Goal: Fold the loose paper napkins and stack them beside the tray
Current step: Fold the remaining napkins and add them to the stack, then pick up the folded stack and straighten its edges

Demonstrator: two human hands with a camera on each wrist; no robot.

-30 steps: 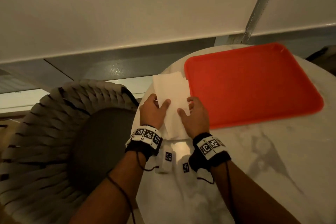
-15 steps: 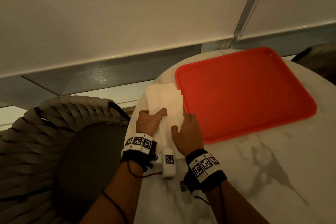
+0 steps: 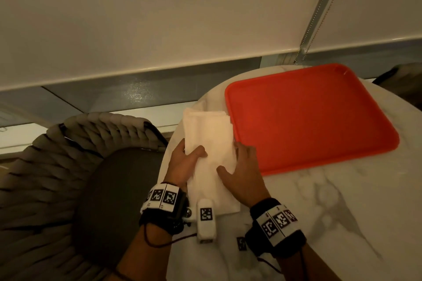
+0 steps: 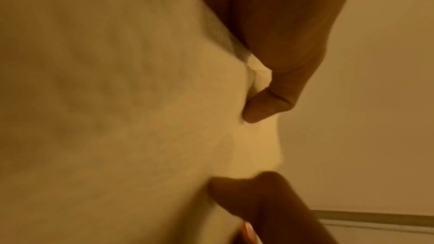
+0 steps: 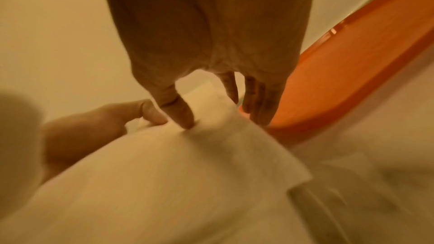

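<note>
At the far left stands a woven chair (image 3: pixel 75 155) with a dark seat, pulled up against the round marble table (image 3: pixel 331 207). Next comes the left hand (image 3: pixel 182 164), at the table's left edge, its thumb lying on top of the white napkin (image 3: pixel 212 143) and its fingers tucked under the napkin's left side, so it pinches the paper; the left wrist view shows the same, with a curled finger against the napkin's edge and the thumb pressing from the other side. The napkin itself lies lengthwise on the table, running from near to far, just to the left of the tray (image 3: pixel 315 121) and touching or nearly touching its rim, with layered edges showing at its far end. Just near of the napkin's near edge, between the two wrists, a small white device (image 3: pixel 206 220) with a black-and-white marker rests on the table. The right hand (image 3: pixel 244 173) rests on the napkin's right side, thumb flat on the paper and fingers reaching over the edge next to the tray; the right wrist view shows fingertips pressing down into the paper. To the right sits the red tray, flat on the table, and behind everything runs a pale window blind (image 3: pixel 159 18)
</note>
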